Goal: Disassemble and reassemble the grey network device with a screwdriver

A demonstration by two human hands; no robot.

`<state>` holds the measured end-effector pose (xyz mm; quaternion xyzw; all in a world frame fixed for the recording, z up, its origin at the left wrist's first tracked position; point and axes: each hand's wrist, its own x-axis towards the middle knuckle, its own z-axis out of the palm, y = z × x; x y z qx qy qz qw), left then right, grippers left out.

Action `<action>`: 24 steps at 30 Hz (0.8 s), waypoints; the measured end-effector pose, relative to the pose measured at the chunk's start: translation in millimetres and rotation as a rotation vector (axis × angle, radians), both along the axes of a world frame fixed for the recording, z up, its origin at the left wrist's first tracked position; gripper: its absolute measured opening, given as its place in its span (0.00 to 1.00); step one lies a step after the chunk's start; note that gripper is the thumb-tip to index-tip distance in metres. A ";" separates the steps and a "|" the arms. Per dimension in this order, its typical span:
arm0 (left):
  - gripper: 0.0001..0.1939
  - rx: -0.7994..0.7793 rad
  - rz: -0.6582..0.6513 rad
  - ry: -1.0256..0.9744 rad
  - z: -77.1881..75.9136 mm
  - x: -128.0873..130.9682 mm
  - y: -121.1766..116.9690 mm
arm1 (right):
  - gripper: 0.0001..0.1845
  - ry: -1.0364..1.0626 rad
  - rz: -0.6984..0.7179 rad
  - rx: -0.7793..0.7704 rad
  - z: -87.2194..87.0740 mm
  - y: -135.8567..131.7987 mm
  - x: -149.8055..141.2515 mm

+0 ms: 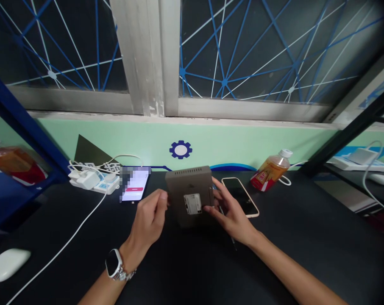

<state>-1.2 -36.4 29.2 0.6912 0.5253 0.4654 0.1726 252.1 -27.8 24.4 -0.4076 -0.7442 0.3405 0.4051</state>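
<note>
A grey-brown box-shaped device stands tilted up over the black desk. It has a row of vent slots along its top edge and a white printed label. My right hand grips its right side, thumb on the labelled face and fingers behind the edge. A thin rod-like tool shows beneath that hand; its kind is unclear. At the box's left edge, my left hand is closed with fingers curled; anything inside it is hidden. A white watch is on the left wrist.
A lit phone lies behind my left hand, beside a white power strip with plugs and cables. A dark-screened phone and a drink bottle are at right. A white mouse sits front left.
</note>
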 end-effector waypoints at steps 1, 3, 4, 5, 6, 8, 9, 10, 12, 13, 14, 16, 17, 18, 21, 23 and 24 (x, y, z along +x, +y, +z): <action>0.22 -0.032 0.003 -0.101 0.0 -0.9 1.5 | 0.28 -0.007 0.008 0.067 -0.2 0.2 2.6; 0.24 -0.211 -0.016 -0.304 -1.3 -1.4 5.2 | 0.22 -0.045 0.078 0.239 -2.6 0.5 6.7; 0.26 -0.356 -0.059 -0.394 -2.4 -1.2 6.9 | 0.21 -0.068 0.137 0.323 -4.6 0.7 8.1; 0.28 -0.512 -0.116 -0.475 -3.7 -0.7 8.2 | 0.22 -0.088 0.199 0.396 -6.9 1.2 9.0; 0.29 -0.658 -0.178 -0.545 -5.1 -0.3 8.9 | 0.24 -0.109 0.253 0.454 -9.3 1.8 9.3; 0.28 -0.861 -0.272 -0.652 -8.5 0.4 8.9 | 0.26 -0.159 0.324 0.529 -13.9 3.6 8.3; 0.26 -0.907 -0.295 -0.697 -10.4 0.6 8.6 | 0.27 -0.179 0.332 0.545 -15.9 4.8 7.2; 0.23 -0.923 -0.309 -0.736 -12.4 0.7 8.3 | 0.26 -0.189 0.314 0.547 -17.8 6.0 5.8; 0.21 -0.908 -0.345 -0.784 -16.2 0.8 8.0 | 0.23 -0.188 0.202 0.502 -21.1 8.8 2.7; 0.20 -0.885 -0.363 -0.795 -17.7 1.1 7.9 | 0.22 -0.161 0.113 0.463 -22.5 10.2 1.3; 0.21 -0.857 -0.380 -0.803 -18.8 1.5 8.0 | 0.22 -0.112 0.016 0.412 -23.7 11.4 0.2; 0.22 -0.809 -0.404 -0.815 -19.8 2.7 7.8 | 0.23 0.023 -0.129 0.248 -24.9 12.9 -1.1; 0.22 -0.792 -0.412 -0.816 -19.8 3.4 7.6 | 0.21 0.080 -0.147 0.123 -24.7 13.0 -1.2; 0.22 -0.780 -0.421 -0.814 -19.5 3.9 7.4 | 0.18 0.111 -0.127 -0.018 -24.0 12.5 -1.0; 0.21 -0.766 -0.446 -0.785 -17.9 4.2 6.8 | 0.18 0.052 0.007 -0.344 -18.3 9.0 -0.7; 0.21 -0.770 -0.446 -0.767 -16.6 3.8 6.8 | 0.21 0.014 0.039 -0.385 -13.1 6.6 -1.5; 0.22 -0.772 -0.448 -0.766 -15.9 3.6 6.8 | 0.22 0.013 0.036 -0.380 -10.7 5.7 -2.1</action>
